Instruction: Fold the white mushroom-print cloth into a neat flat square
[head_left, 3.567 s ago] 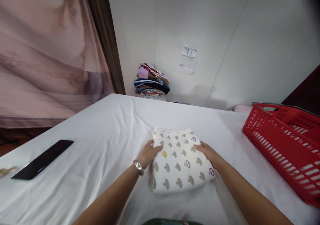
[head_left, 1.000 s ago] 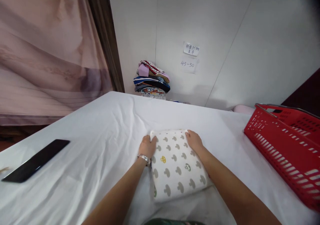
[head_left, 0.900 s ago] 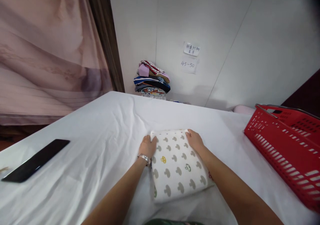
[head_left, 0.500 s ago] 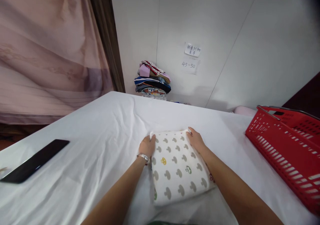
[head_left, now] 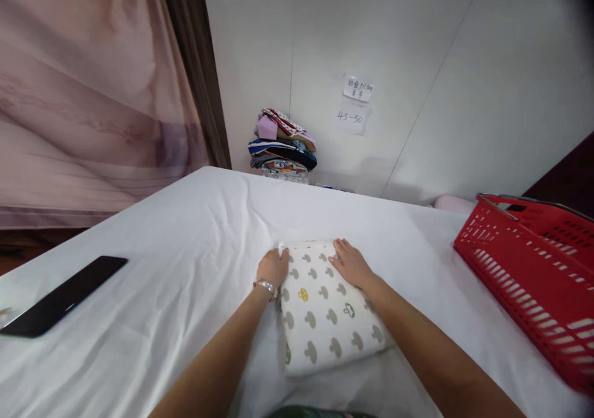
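A folded white cloth (head_left: 320, 319) printed with grey mushrooms, plus a yellow and a green one, lies in front of me on the white-covered table. At its far left corner, my left hand (head_left: 273, 271) grips the edge, thumb on top and the other fingers mostly hidden at the side. A silvery bracelet circles that wrist. My right hand (head_left: 353, 266) rests flat over the cloth's far right corner, its fingers stretched out and touching the top layer.
A red plastic basket (head_left: 524, 269) with a metal handle stands on the right. To the left lies a flat black object (head_left: 65, 295). Folded fabrics (head_left: 283, 143) are piled beyond the table's far edge, near handwritten paper notes (head_left: 355, 104) on the wall. A pink curtain (head_left: 93, 96) hangs at left.
My right hand has let go of the far right corner and moved slightly left, flattening on top of the cloth. My left hand keeps its place at the far left corner.
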`<action>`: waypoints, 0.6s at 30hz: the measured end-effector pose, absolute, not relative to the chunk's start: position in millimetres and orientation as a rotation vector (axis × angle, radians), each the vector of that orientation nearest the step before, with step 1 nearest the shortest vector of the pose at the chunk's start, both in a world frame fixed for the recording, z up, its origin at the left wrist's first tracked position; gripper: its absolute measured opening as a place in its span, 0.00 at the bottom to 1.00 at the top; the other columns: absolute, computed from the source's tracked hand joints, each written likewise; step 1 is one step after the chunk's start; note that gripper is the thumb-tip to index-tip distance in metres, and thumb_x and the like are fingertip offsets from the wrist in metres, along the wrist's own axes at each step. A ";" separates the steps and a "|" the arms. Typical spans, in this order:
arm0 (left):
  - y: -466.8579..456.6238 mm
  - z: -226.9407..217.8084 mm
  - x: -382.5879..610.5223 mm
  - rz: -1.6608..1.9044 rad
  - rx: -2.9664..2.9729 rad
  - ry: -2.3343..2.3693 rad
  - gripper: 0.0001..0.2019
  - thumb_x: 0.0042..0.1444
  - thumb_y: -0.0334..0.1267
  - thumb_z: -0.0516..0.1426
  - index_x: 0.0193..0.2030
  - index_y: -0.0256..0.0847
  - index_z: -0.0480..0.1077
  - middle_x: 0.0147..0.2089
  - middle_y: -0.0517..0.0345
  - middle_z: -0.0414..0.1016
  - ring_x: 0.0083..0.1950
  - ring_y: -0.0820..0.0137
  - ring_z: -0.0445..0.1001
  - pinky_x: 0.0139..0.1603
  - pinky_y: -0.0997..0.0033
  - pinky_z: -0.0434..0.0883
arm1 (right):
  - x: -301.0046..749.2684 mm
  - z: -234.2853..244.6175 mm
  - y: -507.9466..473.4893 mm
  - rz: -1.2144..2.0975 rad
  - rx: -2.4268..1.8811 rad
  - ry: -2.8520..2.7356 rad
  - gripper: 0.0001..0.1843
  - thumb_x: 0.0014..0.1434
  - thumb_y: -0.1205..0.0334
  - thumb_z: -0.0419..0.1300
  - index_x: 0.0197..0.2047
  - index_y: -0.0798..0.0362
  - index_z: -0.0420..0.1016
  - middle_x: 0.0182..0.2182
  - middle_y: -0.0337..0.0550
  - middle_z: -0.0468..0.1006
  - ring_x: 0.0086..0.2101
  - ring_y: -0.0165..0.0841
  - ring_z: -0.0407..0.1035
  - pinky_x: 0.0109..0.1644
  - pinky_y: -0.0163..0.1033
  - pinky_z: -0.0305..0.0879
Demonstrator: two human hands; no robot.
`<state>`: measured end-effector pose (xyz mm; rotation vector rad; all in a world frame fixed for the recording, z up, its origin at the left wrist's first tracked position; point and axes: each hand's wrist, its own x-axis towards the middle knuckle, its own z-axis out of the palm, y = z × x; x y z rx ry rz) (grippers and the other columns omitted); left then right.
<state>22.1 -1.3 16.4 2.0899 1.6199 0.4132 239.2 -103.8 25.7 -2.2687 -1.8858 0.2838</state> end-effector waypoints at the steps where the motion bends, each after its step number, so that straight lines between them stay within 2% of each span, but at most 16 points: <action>1: -0.9 16.4 22.2 0.410 2.097 1.622 0.21 0.60 0.48 0.42 0.38 0.36 0.71 0.41 0.43 0.75 0.45 0.57 0.73 0.42 0.64 0.66 | 238.2 25.8 -103.4 0.319 -2.290 -1.878 0.33 0.62 0.47 0.40 0.65 0.54 0.45 0.65 0.46 0.46 0.63 0.38 0.37 0.62 0.46 0.40; 4: 0.7 17.3 21.7 0.403 2.096 1.613 0.21 0.59 0.48 0.43 0.38 0.36 0.71 0.40 0.42 0.75 0.44 0.58 0.73 0.41 0.65 0.66 | 233.3 30.1 -106.9 0.345 -2.353 -1.858 0.33 0.62 0.47 0.40 0.66 0.55 0.44 0.65 0.48 0.43 0.63 0.39 0.35 0.62 0.49 0.38; 9: 2.1 17.4 21.0 0.399 2.083 1.600 0.20 0.59 0.48 0.44 0.37 0.36 0.71 0.39 0.43 0.76 0.43 0.58 0.73 0.40 0.66 0.66 | 210.4 31.2 -127.9 0.158 -2.234 -1.992 0.34 0.61 0.44 0.42 0.65 0.54 0.47 0.65 0.48 0.42 0.64 0.40 0.32 0.63 0.52 0.28; 12: 1.9 16.6 21.7 0.407 2.082 1.608 0.21 0.59 0.49 0.44 0.39 0.35 0.70 0.41 0.42 0.75 0.45 0.58 0.73 0.41 0.66 0.65 | 198.7 28.7 -135.7 0.230 -2.190 -2.052 0.33 0.61 0.44 0.41 0.65 0.53 0.48 0.65 0.46 0.44 0.64 0.38 0.34 0.63 0.51 0.28; 18: 1.7 15.9 20.2 0.428 2.050 1.616 0.20 0.57 0.51 0.46 0.39 0.36 0.69 0.40 0.43 0.75 0.43 0.58 0.73 0.39 0.66 0.66 | 172.0 34.6 -157.9 0.291 -2.131 -2.043 0.34 0.61 0.44 0.43 0.64 0.54 0.50 0.65 0.50 0.44 0.63 0.42 0.35 0.63 0.54 0.30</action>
